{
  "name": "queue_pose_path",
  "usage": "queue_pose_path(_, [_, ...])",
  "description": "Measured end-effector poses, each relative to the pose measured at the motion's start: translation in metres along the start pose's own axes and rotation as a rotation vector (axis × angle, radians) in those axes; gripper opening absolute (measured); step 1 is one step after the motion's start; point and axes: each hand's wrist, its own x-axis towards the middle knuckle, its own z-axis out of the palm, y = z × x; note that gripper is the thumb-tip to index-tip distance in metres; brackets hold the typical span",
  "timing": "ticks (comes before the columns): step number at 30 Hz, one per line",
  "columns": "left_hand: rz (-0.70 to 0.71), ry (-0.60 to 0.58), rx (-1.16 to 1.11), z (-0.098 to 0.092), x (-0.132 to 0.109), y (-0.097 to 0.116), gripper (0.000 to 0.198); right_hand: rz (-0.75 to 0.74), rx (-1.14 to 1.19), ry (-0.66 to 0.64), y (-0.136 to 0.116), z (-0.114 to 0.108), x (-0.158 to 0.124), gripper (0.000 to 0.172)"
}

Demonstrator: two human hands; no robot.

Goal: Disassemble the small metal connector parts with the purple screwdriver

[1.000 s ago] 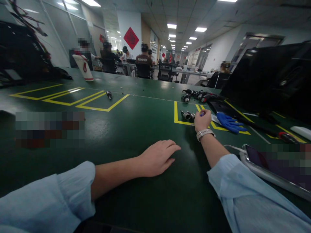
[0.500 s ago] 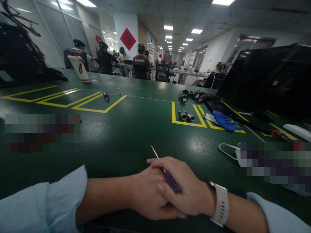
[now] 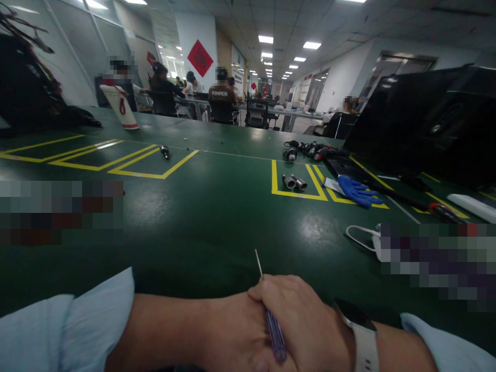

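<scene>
A small screwdriver [image 3: 276,336] with a clear purple handle and thin metal shaft points up and away from me. My right hand [image 3: 304,315], with a pale-strapped watch on its wrist, is closed round it. My left hand [image 3: 242,330] lies beneath and against the right one near the bottom edge; its fingers are hidden. Beyond them on the green table [image 3: 217,217], two metal sockets [image 3: 294,182] lie inside a yellow-taped box. Another metal piece [image 3: 165,152] rests by the taped boxes at the left.
A blue glove [image 3: 358,191] and dark cabled tools [image 3: 306,150] lie to the right, before a large black monitor [image 3: 422,119]. A white cup [image 3: 121,107] stands at the back left. Blurred-out items lie at both sides. Several people sit at far desks.
Both hands have moved down towards the bottom edge, still together. The screwdriver has gone down with them and stands more upright in view. The camera view has shifted slightly.
</scene>
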Motion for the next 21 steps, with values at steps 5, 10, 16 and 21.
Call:
queue_pose_path(5, [0.001,0.058,-0.104,-0.003,0.003,0.001,0.010,0.004,-0.034,-0.008,0.000,0.000,-0.001,0.072])
queue_pose_path(10, [-0.036,-0.001,-0.177,-0.008,0.006,-0.001,0.005,-0.002,-0.058,-0.043,0.000,0.000,-0.002,0.066])
queue_pose_path(16, [-0.050,-0.023,-0.212,-0.015,0.009,-0.002,0.005,-0.027,-0.068,-0.067,-0.001,-0.006,-0.001,0.065])
queue_pose_path(21, [-0.064,-0.083,-0.126,-0.019,0.014,-0.007,0.009,-0.001,-0.006,-0.053,0.003,-0.011,0.000,0.061])
